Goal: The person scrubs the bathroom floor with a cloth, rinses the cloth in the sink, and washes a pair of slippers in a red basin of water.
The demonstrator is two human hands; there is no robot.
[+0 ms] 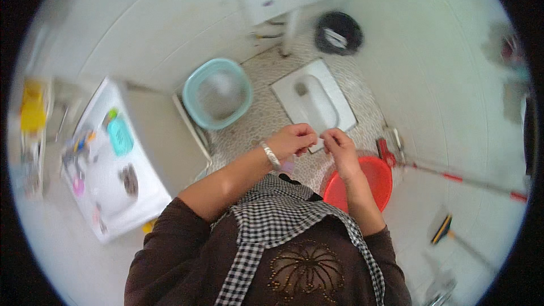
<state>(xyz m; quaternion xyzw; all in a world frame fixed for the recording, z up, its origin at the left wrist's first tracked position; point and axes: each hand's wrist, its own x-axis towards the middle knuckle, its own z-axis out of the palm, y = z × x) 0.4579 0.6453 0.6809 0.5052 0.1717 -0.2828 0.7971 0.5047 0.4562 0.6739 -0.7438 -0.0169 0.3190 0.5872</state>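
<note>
My left hand (294, 139), with a silver bracelet (270, 155) at its wrist, is held out in front of me with its fingers curled together. Close to it is my right hand (341, 146), thumb and fingertips drawn together. A narrow gap separates the two sets of fingertips; blur hides whether anything small is pinched there. Both hands are above the near end of a white squat toilet (315, 97) set in the pebble-patterned floor (263, 114). Below my right forearm, and partly covered by it, is a red basin (378, 182).
A light blue basin (217, 120) holding water stands left of the toilet. Farther back is a black bucket (346, 36). At left, a white sink (144, 199) holds a turquoise bottle (120, 136) and a dark brush (129, 180). A red-headed mop (386, 153) and a squeegee (442, 229) lean at right.
</note>
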